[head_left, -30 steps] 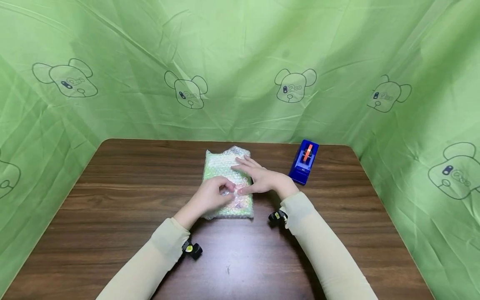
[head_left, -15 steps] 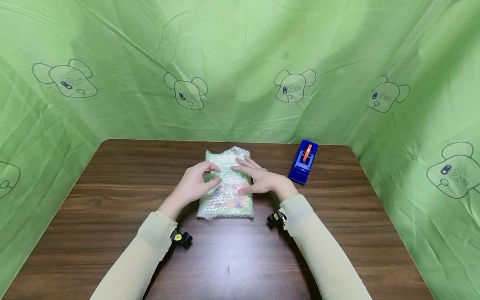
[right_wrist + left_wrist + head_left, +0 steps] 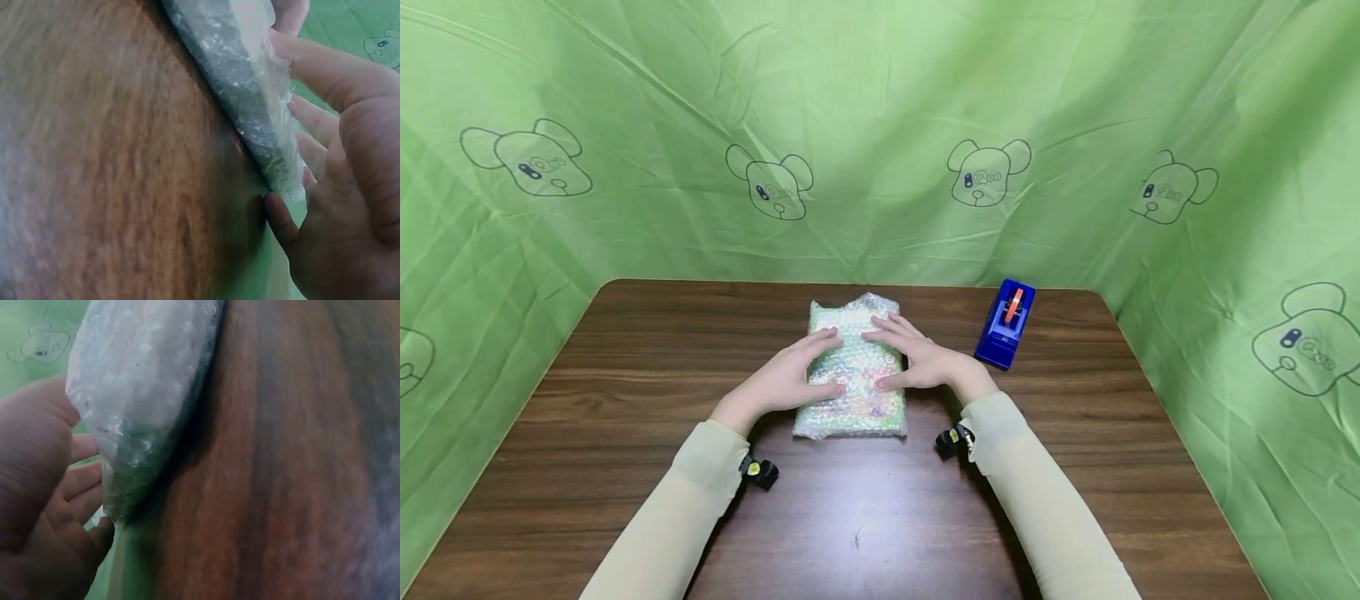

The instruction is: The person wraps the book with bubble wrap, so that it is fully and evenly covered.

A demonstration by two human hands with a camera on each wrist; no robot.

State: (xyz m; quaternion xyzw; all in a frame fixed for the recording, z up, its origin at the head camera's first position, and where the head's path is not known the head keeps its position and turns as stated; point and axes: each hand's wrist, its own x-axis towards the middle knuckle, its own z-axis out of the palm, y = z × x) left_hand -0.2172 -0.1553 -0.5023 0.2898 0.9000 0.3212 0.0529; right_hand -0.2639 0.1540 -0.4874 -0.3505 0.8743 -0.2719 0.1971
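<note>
A flat packet in bubble wrap (image 3: 857, 417), with green and pink showing through, lies on the wooden table in the head view. Over its left side my left hand (image 3: 786, 375) spreads, fingers extended and thumb apart, touching the top. My right hand (image 3: 925, 360) rests on the right side in much the same way, its thumb near the left thumb. In the left wrist view the wrapped edge (image 3: 144, 381) passes beside the palm. The right wrist view shows the wrap (image 3: 244, 81) against the right fingers. Neither hand curls round the packet.
A blue tape dispenser (image 3: 1006, 325) with an orange roll stands at the back right of the table (image 3: 625, 375). Green cloth (image 3: 880, 125) printed with bear outlines hangs behind and at both sides. Each wrist wears a small black camera (image 3: 760, 472).
My left hand has let go of a pinch at the packet's middle and moved left, then flattened with fingers spread on its left side. The right hand has stayed in place.
</note>
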